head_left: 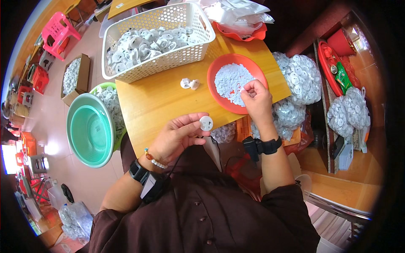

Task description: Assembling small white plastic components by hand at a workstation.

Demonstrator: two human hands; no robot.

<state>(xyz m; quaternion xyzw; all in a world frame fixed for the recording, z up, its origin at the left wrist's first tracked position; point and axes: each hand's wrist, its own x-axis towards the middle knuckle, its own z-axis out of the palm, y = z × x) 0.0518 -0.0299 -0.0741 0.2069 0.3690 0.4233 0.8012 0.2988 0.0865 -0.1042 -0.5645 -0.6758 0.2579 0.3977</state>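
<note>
Between the thumb and fingers of my left hand (179,134) is a round white plastic plug part (206,123) with small dark slots in its face, held up near the table's front edge. My right hand (257,100) is closed in a pinch over the right side of a red plate (216,98). A small white piece (242,90) shows at its fingertips. Many small flat white pieces (230,82) cover the plate, with a little red showing through. Two loose white plug parts (190,84) lie together on the wooden table (156,105), left of the plate.
A cream perforated basket (164,59) full of white plug parts stands at the table's back left. Green basins (90,130) and a cardboard box (82,76) are at left. Bags of white parts (301,80) sit at right. Clear plastic bags (236,14) lie at the back.
</note>
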